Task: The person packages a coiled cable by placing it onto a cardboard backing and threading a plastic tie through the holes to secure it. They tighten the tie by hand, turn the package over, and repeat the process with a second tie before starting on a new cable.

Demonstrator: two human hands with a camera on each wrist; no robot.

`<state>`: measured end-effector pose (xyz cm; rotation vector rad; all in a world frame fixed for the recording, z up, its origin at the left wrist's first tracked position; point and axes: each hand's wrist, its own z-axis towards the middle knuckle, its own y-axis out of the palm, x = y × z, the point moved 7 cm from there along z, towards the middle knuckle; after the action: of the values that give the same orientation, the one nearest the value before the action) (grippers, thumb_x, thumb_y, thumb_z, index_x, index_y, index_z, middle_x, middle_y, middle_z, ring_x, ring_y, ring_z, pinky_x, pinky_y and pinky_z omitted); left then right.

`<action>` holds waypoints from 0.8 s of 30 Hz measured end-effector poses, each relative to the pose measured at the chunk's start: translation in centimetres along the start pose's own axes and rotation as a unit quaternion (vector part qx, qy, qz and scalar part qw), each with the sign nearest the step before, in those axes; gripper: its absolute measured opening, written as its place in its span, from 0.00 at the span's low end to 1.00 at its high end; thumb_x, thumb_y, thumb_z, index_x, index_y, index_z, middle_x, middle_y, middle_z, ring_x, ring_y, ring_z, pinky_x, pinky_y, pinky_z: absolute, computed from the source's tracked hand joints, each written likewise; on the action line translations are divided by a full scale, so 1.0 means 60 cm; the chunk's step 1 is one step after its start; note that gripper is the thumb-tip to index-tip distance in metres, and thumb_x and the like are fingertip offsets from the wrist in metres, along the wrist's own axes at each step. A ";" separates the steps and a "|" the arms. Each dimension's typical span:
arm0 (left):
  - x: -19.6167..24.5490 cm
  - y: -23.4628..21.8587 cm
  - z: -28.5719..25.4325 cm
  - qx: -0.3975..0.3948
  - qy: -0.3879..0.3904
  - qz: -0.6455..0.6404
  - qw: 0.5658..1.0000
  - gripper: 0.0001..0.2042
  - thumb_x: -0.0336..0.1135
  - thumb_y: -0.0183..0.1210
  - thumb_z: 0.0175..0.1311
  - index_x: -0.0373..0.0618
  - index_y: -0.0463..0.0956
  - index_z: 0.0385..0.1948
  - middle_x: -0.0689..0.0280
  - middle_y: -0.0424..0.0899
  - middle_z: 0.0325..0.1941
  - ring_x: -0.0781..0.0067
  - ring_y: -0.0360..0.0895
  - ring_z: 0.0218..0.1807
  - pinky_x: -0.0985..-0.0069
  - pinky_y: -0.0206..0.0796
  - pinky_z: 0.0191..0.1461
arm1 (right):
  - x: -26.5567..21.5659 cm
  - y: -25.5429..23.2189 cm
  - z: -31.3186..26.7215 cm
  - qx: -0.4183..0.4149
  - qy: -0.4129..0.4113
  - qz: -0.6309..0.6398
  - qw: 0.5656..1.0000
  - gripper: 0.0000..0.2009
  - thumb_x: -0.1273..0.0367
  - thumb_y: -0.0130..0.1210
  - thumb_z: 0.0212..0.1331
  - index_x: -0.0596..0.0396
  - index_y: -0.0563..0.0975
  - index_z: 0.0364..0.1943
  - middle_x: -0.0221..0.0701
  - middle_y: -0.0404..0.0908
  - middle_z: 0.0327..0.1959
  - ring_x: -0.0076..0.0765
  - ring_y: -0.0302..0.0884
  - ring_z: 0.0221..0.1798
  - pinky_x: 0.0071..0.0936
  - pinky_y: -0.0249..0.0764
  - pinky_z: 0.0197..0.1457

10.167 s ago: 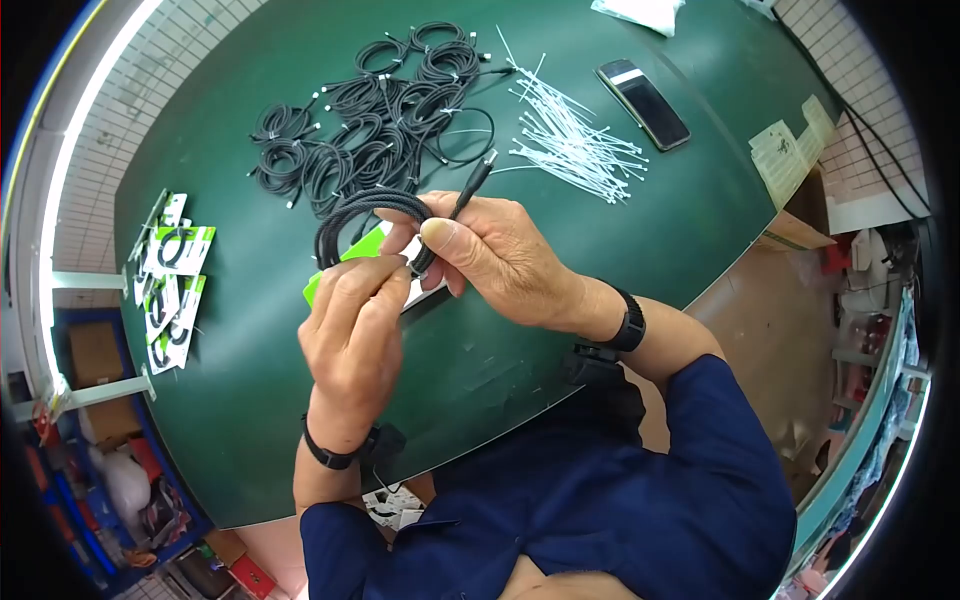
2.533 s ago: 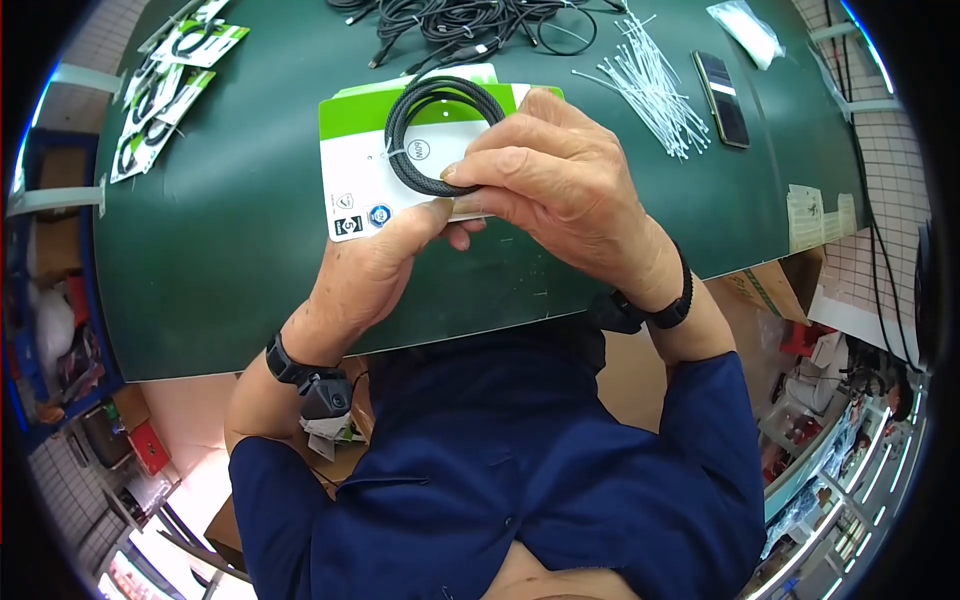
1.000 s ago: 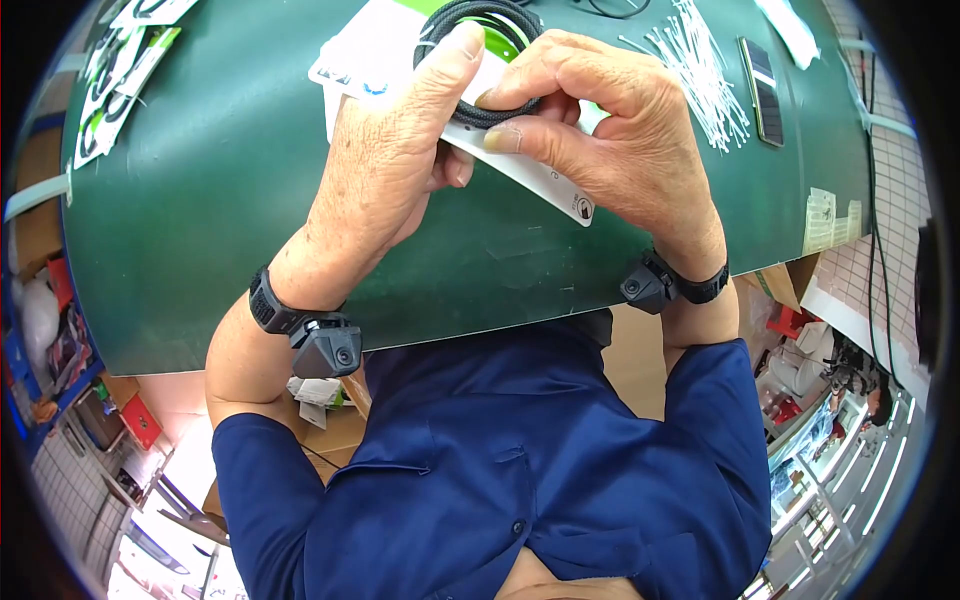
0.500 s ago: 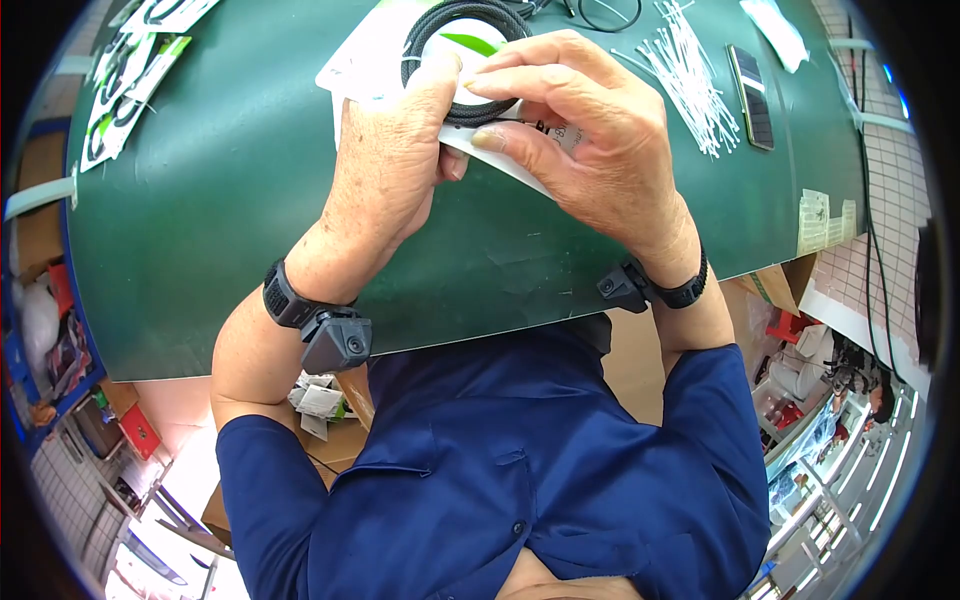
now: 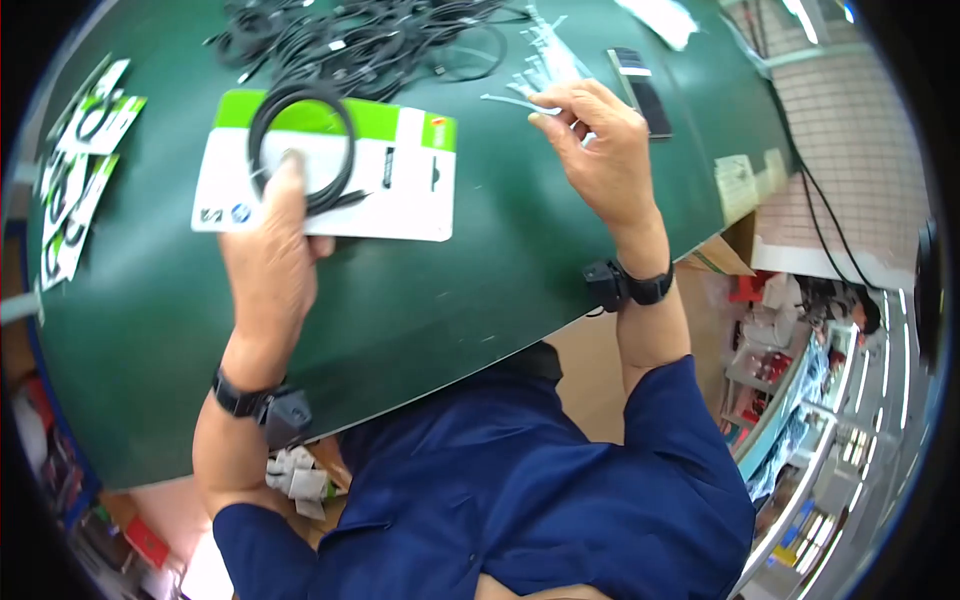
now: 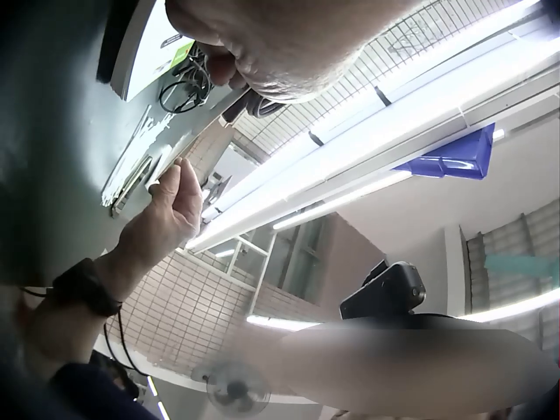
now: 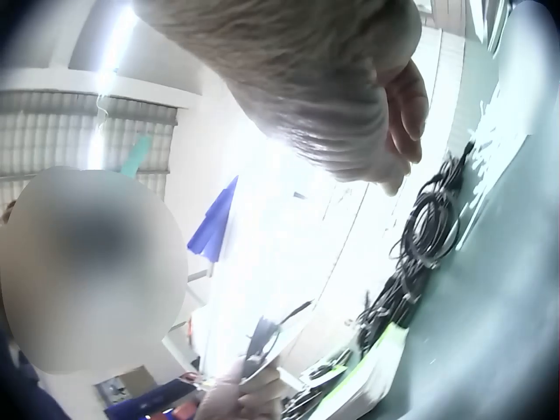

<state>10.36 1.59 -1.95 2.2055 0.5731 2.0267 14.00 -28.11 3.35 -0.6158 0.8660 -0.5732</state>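
Note:
My left hand [image 5: 275, 245] holds a white and green packaging card [image 5: 415, 190], its thumb pressed over the front. Flat against the card's left half lies a coiled black braided cable [image 5: 345, 150] with a black connector end pointing right. To the right, my right hand [image 5: 605, 150] pinches a white zip tie [image 5: 505, 100] between thumb and curled index finger, beside the loose pile of zip ties [image 5: 545, 55]. The left wrist view shows this right hand [image 6: 175, 206] with its fingertips together. In the right wrist view its fingers [image 7: 407, 109] are partly hidden behind the wrist.
A heap of coiled black cables [image 5: 340, 45] lies at the back of the green table [image 5: 400, 310]. Several carded cables [image 5: 85, 170] are at the far left. A phone [image 5: 640, 90] lies right of the ties, with a clear plastic bag [image 5: 660, 20] behind it.
My right hand has let go of the cable coil, moved right and taken hold of a zip tie. My left hand has moved left with the card and coil.

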 end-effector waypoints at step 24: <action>0.016 0.011 -0.011 0.018 0.061 0.106 0.992 0.14 0.30 0.61 0.72 0.36 0.72 0.54 0.64 0.82 0.37 0.84 0.73 0.21 0.85 0.61 0.15 | 0.119 0.086 0.029 -0.129 -0.001 -0.172 0.977 0.07 0.69 0.63 0.64 0.58 0.79 0.38 0.39 0.83 0.38 0.49 0.82 0.43 0.41 0.79 0.49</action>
<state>9.87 1.16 -0.78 2.2624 0.4056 2.2837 20.23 -28.98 -3.02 -1.0146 0.8436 -0.7772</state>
